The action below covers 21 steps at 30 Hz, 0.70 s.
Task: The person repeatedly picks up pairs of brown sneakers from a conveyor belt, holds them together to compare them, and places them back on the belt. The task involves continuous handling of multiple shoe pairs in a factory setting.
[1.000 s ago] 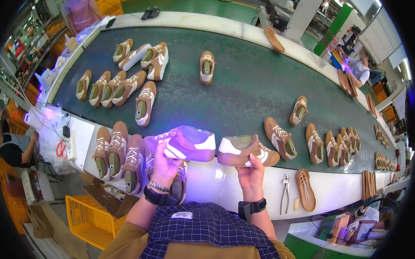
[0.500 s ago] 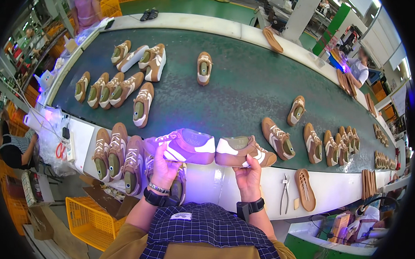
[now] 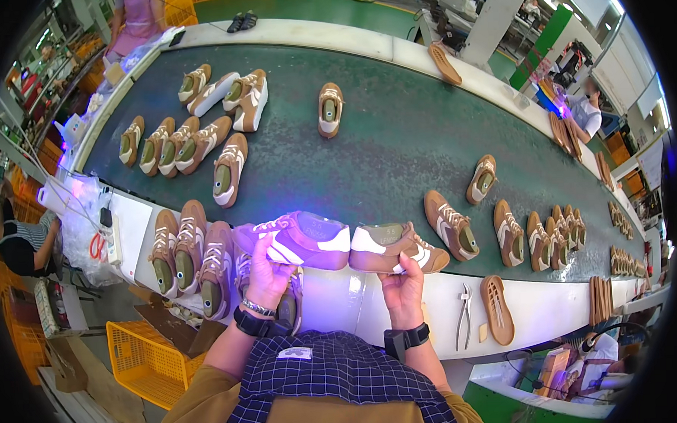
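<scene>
Head: L hand (image 3: 266, 277) & R hand (image 3: 402, 285) hold shoes (image 3: 340, 245) heel-to-heel over belt edge (image 3: 341, 286).

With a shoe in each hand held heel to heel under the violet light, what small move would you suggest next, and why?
Probably turn the left hand shoe and right hand shoe slightly: only one side of each faces the light, the other sides hidden.

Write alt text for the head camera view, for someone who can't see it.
A person's left hand and right hand each hold a tan sneaker, the left shoe and right shoe heel to heel under violet light, over a white ledge. Beyond lies a dark green conveyor belt dotted with matching sneakers; pliers and a sole rest to the right.
</scene>
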Tool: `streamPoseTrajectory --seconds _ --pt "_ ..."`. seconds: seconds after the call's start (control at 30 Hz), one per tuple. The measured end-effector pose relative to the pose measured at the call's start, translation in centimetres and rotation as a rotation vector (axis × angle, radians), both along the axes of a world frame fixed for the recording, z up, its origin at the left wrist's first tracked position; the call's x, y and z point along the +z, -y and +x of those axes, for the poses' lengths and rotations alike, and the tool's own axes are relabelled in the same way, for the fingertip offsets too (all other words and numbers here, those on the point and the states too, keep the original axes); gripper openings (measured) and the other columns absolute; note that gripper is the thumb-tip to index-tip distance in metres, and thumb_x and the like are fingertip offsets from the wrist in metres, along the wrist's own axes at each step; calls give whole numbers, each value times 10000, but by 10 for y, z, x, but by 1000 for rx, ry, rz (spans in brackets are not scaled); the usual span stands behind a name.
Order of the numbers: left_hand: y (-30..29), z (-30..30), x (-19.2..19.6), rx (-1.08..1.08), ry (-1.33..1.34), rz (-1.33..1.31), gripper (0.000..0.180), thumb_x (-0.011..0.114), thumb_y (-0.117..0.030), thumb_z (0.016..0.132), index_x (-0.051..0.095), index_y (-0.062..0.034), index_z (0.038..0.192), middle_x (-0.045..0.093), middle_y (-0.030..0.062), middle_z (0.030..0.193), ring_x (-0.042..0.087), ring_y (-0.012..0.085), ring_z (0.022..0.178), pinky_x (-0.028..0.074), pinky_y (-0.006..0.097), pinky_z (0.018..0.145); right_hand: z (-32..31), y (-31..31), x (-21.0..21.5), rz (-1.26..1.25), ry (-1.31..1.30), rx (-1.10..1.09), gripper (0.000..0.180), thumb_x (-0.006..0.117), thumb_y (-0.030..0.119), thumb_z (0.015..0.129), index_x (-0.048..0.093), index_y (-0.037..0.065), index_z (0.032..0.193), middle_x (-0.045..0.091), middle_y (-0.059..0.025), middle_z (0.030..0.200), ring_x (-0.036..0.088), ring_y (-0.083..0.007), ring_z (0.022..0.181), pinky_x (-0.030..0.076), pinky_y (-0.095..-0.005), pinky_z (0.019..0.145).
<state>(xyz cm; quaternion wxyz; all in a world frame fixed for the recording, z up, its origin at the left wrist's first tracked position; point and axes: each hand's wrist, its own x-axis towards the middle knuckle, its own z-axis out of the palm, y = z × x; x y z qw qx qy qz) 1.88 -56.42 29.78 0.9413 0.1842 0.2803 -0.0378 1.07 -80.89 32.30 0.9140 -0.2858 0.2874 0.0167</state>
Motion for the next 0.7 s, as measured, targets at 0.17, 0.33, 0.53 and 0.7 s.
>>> streamPoseTrajectory --seconds 0.17,0.33,0.53,0.7 --pt "2 0 -1 -5 20 16 360 623 -277 837 554 -102 1144 623 42 1091 605 219 1010 506 399 861 -1 3 -3 -35 0 18 406 590 92 806 498 28 1197 571 -101 1176 548 -247 1097 457 -410 965" --pt "1 1 -3 -9 53 56 345 609 -261 851 544 -105 1152 616 40 1102 599 209 1022 499 387 872 -3 2 2 -87 39 7 436 582 76 808 471 14 1225 565 -99 1173 560 -233 1068 452 -395 964" --pt "1 0 1 5 74 141 328 577 -216 874 517 -91 1171 604 47 1107 593 200 1030 483 362 901 -6 11 1 -134 64 56 469 587 26 791 454 9 1241 554 -101 1173 564 -223 1048 454 -388 949" --pt "4 0 7 -4 68 181 346 575 -205 872 499 -86 1188 587 55 1129 581 202 1050 472 358 915 -8 17 -10 -163 78 65 500 597 25 778 444 12 1254 550 -89 1181 548 -220 1073 438 -385 963"
